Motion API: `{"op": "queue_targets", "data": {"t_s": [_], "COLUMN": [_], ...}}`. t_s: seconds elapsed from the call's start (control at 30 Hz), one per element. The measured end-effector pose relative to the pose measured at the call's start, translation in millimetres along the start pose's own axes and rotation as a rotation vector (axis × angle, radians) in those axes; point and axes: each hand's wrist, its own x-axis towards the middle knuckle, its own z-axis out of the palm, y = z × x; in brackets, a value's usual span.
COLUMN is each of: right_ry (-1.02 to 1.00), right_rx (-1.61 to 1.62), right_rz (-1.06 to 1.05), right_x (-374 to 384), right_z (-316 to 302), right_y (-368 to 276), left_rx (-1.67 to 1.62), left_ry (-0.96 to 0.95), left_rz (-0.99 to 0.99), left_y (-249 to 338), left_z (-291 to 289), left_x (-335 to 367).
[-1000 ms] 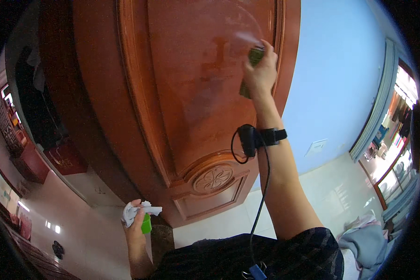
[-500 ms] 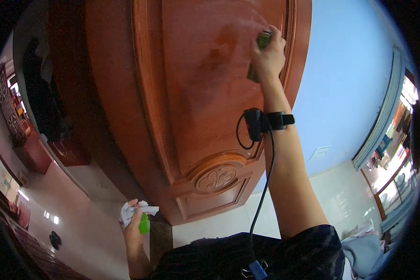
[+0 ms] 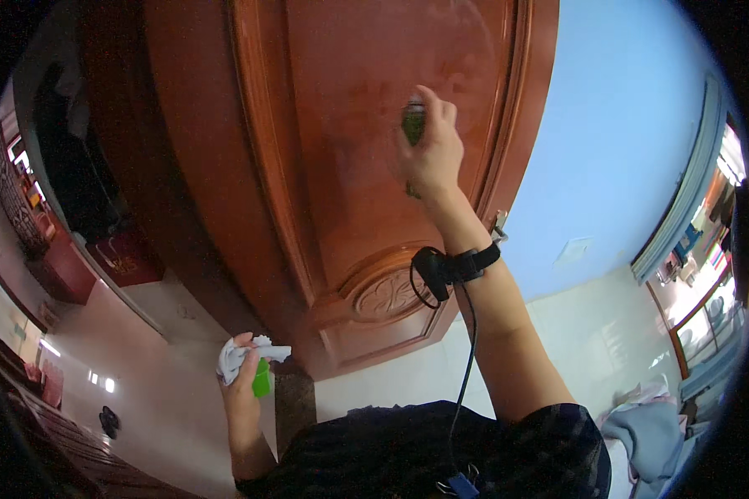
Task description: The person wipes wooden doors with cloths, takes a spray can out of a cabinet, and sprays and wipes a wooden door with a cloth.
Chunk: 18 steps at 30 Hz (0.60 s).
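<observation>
My right hand point(image 3: 437, 158) is wrapped round a dark green spray can point(image 3: 413, 126), its index finger at the top. The can is held upright in front of the upper panel of a reddish-brown wooden door point(image 3: 349, 191). Faint mist or a wet sheen shows on that panel. Low on the left, my left hand point(image 3: 243, 382) grips a crumpled white cloth point(image 3: 233, 363). A bright green piece, like a cap point(image 3: 262, 378), is held in the same hand, partly hidden by the fingers.
A metal door handle point(image 3: 498, 224) sticks out at the door's right edge, by my forearm. The blue wall point(image 3: 616, 125) stands to the right. Grey-blue bedding point(image 3: 645, 437) lies at the lower right. Dark shoes point(image 3: 108, 422) rest on the pale floor at left. A cable point(image 3: 468, 366) hangs from my wrist strap.
My right hand has moved down and to the left with the spray can. The white spray visible at the top earlier has thinned out. My left hand keeps its hold, nearly unmoved.
</observation>
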Motion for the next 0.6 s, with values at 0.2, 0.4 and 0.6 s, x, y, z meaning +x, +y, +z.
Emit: {"op": "queue_targets", "data": {"t_s": [0.2,0.4,0.6], "right_ry": [0.207,0.079,0.103], "right_rx": [-0.048,0.018,-0.087], "right_rz": [0.129,-0.06,0.05], "right_x": [9,7,6], "right_z": [-15,-2,-5], "right_y": [24,-15,7], "left_rx": [0.0,0.045,-0.007], "left_ry": [-0.028,-0.047,-0.086], "left_rz": [0.005,0.001,-0.022], "left_y": [-5,-2,-9], "left_z": [-8,-4,-13], "left_x": [5,9,15]}}
